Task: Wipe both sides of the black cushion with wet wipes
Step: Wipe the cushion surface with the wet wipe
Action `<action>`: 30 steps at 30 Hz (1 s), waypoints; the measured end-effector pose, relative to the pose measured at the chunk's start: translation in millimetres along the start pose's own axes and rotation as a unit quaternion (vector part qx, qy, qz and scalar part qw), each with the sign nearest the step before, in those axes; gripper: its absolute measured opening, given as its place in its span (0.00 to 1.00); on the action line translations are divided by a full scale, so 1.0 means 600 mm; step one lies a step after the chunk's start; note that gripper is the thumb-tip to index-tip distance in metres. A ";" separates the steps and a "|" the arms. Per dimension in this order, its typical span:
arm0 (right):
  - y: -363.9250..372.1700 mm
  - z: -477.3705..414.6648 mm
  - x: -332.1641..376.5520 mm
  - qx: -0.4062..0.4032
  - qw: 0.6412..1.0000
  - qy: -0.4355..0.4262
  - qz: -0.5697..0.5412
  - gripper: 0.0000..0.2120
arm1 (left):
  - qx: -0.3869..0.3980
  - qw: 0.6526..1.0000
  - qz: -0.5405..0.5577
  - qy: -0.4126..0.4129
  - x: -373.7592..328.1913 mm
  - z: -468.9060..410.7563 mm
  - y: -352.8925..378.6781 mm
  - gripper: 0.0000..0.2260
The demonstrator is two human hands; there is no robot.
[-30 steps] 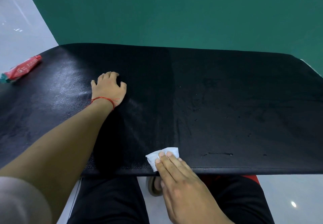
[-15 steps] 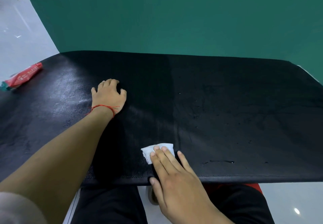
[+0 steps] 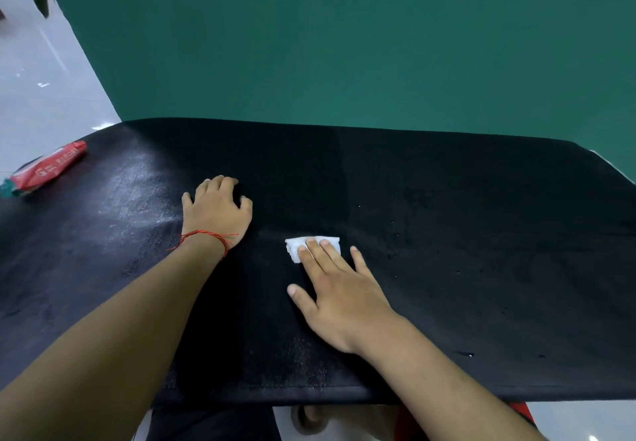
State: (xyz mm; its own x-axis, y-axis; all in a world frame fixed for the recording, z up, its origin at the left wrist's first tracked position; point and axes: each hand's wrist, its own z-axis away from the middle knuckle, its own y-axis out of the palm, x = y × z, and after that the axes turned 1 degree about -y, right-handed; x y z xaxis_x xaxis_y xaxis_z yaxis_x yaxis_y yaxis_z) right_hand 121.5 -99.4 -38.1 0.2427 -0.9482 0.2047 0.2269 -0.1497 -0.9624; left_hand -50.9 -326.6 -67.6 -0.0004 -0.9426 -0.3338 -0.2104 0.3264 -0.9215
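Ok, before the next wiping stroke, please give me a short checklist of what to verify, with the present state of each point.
1. Right hand presses the wet wipe flat with straight fingers: ok.
2. Left hand rests on the black cushion to steady it: ok.
3. Cushion surface to the right of the wipe is free of objects: ok.
4. Red packet lies at the far left, apart from the wipe: ok.
5. Wipe is wet enough: cannot tell.
6. Underside of the cushion is wiped: cannot tell.
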 end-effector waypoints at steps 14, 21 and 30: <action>-0.060 -0.221 -0.058 0.040 0.998 0.050 -0.017 0.37 | -0.014 1.000 -0.004 -0.004 0.000 -0.001 0.006 0.22; -0.088 -0.302 -0.087 0.046 0.997 0.066 -0.017 0.37 | -0.017 1.000 -0.006 -0.004 -0.002 0.000 0.005 0.22; -0.125 -0.400 -0.113 0.048 0.996 0.079 -0.016 0.37 | -0.011 1.000 0.003 -0.016 -0.004 0.001 0.005 0.22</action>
State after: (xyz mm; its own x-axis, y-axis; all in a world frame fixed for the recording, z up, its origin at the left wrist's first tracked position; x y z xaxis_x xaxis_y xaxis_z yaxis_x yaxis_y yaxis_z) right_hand -138.3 -91.3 -22.9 0.0836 -0.9770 0.1964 0.3222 -0.1600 -0.9331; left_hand -50.9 -323.2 -69.6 0.0295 -0.9381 -0.3452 -0.2313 0.3296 -0.9154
